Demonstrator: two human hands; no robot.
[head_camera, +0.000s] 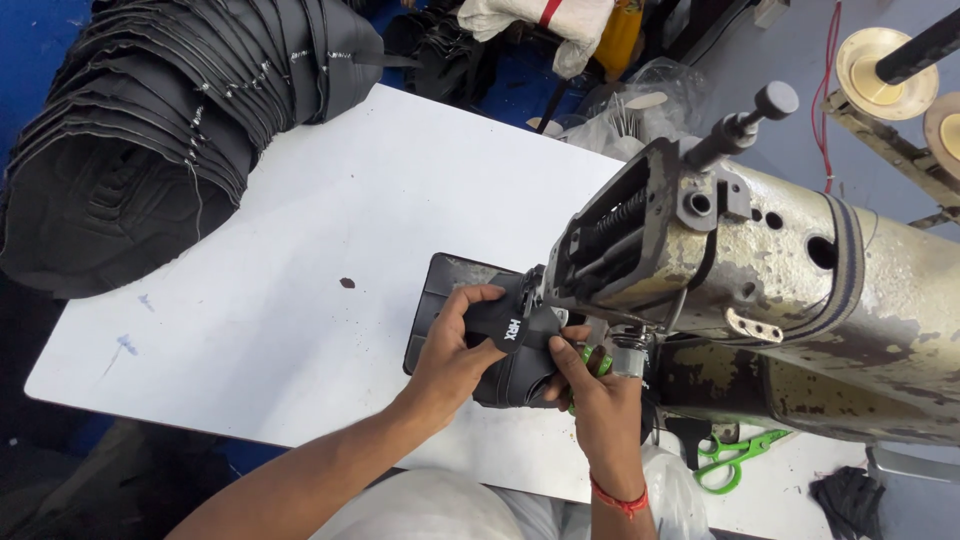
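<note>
Left hand (452, 352) and right hand (598, 392) both grasp a black fabric piece (520, 345) at the head of the worn sewing machine (760, 270) (needle area hidden). A stack of black pieces (150, 130) rests far left on the white table (330, 250); green scissors (735, 455) lie beside the machine.

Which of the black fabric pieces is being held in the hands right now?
The small black fabric piece at the worn sewing machine, gripped by left hand and right hand; the big stacked black bundle lies untouched at the table's far-left corner.
</note>
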